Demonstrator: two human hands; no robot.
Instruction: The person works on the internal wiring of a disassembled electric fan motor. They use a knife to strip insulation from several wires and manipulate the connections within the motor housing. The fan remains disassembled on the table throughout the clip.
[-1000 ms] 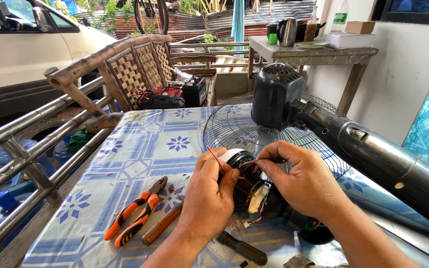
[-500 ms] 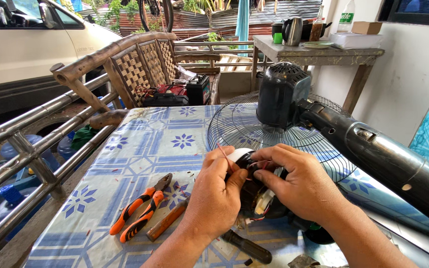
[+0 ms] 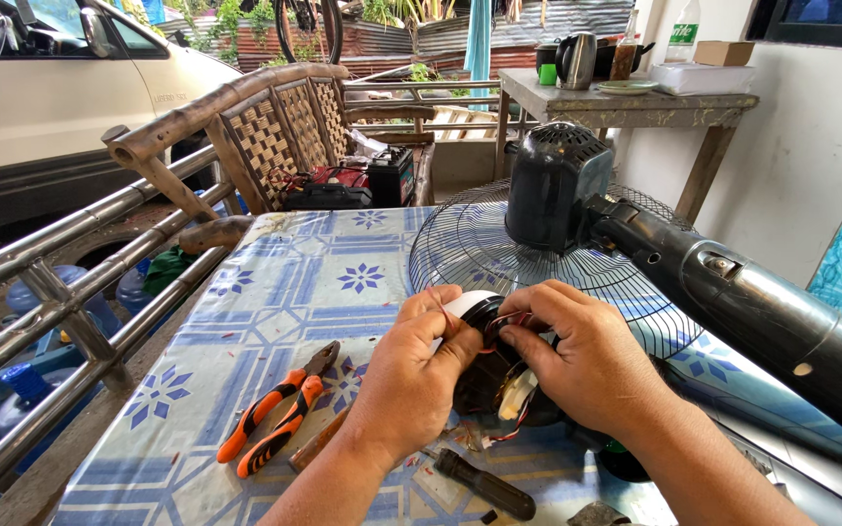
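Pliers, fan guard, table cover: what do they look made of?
Pliers: dark metal jaws, orange and black grips, probably rubber or plastic. Fan guard: thin wire spokes and rings, likely coated steel. Table cover: slightly shiny blue and white patterned sheet, probably vinyl. Both the left hand and right hand grip the black wired part.

Two bare, sleeveless forearms

The scene is seen from a single camera worn on the head, which is directed forward and downward. The worktop (image 3: 275,292) is viewed from close above, and the two hands are shown very near, low in the middle.
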